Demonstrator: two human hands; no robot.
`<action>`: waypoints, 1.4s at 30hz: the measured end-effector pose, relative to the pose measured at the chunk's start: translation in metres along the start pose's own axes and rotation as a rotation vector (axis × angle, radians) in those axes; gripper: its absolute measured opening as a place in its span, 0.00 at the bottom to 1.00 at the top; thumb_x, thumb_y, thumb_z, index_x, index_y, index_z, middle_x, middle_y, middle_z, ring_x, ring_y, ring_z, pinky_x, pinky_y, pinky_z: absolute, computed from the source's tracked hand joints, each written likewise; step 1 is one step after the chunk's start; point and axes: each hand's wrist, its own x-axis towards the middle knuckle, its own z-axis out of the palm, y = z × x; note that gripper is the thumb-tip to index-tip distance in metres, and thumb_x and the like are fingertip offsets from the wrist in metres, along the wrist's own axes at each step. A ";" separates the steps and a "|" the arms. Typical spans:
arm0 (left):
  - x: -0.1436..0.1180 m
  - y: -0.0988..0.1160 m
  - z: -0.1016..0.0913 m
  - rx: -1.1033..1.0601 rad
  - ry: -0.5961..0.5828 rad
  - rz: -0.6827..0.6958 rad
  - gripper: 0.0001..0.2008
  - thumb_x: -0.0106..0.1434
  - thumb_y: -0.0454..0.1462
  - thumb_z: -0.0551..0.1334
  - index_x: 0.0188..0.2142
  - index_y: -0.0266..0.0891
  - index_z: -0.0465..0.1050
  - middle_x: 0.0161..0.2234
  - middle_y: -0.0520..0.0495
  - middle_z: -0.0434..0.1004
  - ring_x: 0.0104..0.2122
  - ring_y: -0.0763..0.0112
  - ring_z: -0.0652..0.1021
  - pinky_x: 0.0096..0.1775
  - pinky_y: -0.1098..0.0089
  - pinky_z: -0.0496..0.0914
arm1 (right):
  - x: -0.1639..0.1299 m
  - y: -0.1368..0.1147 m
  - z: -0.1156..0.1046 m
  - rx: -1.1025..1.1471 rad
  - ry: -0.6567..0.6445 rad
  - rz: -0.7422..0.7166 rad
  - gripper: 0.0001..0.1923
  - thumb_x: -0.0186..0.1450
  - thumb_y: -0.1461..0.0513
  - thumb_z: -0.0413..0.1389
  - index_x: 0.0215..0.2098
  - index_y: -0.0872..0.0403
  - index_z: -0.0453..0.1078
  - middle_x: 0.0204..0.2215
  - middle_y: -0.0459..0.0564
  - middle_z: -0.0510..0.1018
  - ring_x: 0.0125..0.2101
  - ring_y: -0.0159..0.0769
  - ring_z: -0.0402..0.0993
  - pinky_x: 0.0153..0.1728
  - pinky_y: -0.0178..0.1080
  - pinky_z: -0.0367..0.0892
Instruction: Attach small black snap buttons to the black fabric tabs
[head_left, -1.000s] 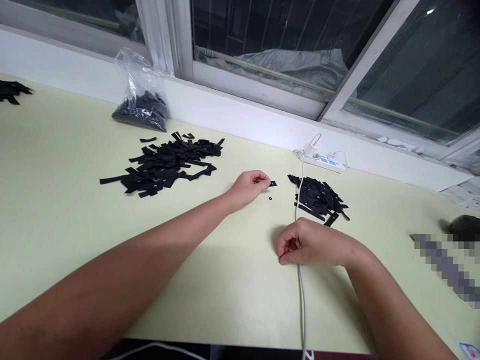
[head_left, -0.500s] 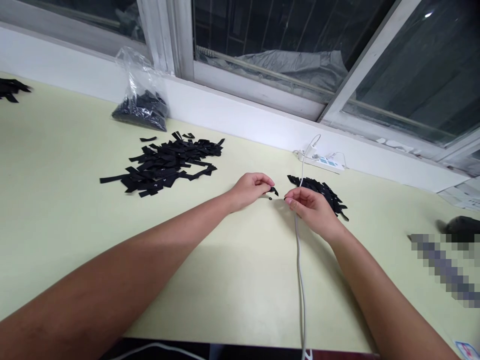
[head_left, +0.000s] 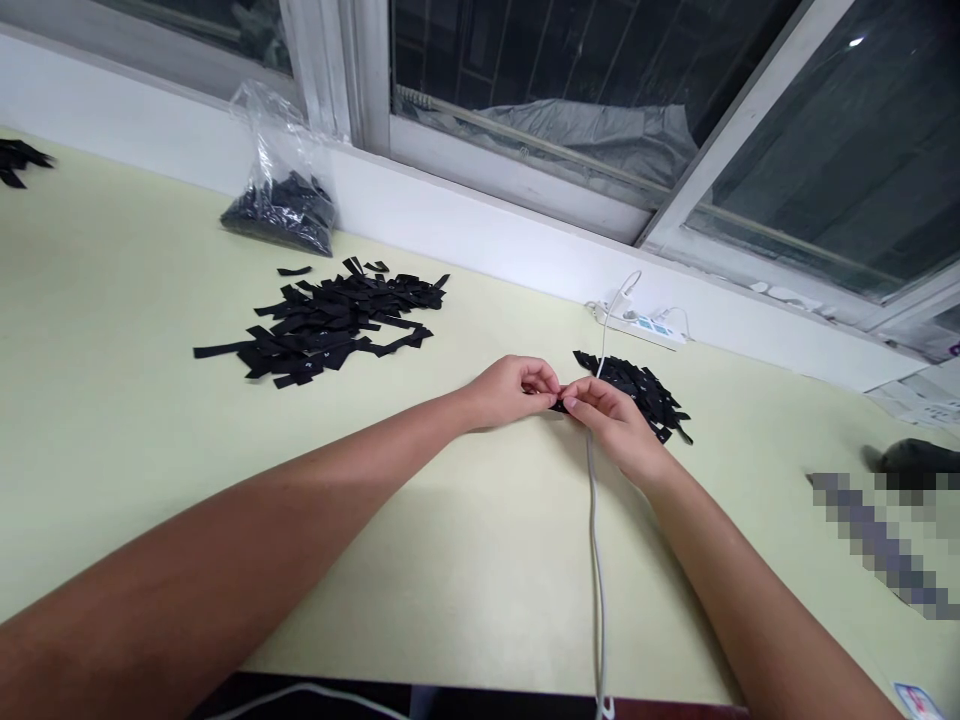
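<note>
Black fabric, in the form of a small flat strip [head_left: 557, 405], is pinched between both hands at the middle of the pale yellow-green counter [head_left: 112, 400]. The left hand [head_left: 510, 392] and the right hand [head_left: 611, 415] meet fingertip to fingertip, fingers narrowed onto the strip from opposite ends, apparently so that it stays taut and just above the surface. A small heap of black cut strips [head_left: 637, 390] lies just beyond the right hand, within short reach; a larger, looser heap of black strips [head_left: 330, 322] sits well to the left. A clear plastic bag of dark pieces [head_left: 281, 205] leans against the white window sill [head_left: 465, 225], and a white power strip [head_left: 645, 325] lies along that sill. A white cable [head_left: 596, 560] runs from it under the right hand toward the near edge. The strip itself is mostly covered by the fingertips, so its shape and any marking cannot be read; a dark object at the far right is cut off and partly blurred.
</note>
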 end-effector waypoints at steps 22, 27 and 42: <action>0.000 -0.001 0.000 0.041 0.051 0.033 0.06 0.58 0.35 0.65 0.35 0.35 0.74 0.31 0.48 0.76 0.32 0.74 0.75 0.38 0.70 0.68 | 0.002 0.008 -0.002 -0.016 0.099 0.032 0.20 0.53 0.48 0.67 0.34 0.54 0.71 0.31 0.48 0.76 0.31 0.31 0.70 0.36 0.38 0.69; 0.000 -0.001 0.000 0.035 0.049 0.036 0.07 0.57 0.35 0.66 0.35 0.34 0.74 0.32 0.48 0.77 0.33 0.74 0.75 0.39 0.70 0.69 | 0.003 0.008 0.000 0.021 0.096 0.060 0.21 0.54 0.49 0.66 0.38 0.53 0.70 0.32 0.48 0.75 0.31 0.31 0.70 0.36 0.38 0.69; 0.003 -0.004 -0.001 0.110 0.169 0.011 0.06 0.61 0.37 0.62 0.36 0.36 0.74 0.33 0.47 0.77 0.34 0.72 0.74 0.39 0.68 0.69 | 0.000 0.005 -0.001 -0.471 0.180 -0.109 0.16 0.66 0.49 0.53 0.41 0.51 0.72 0.38 0.50 0.77 0.32 0.34 0.68 0.32 0.38 0.62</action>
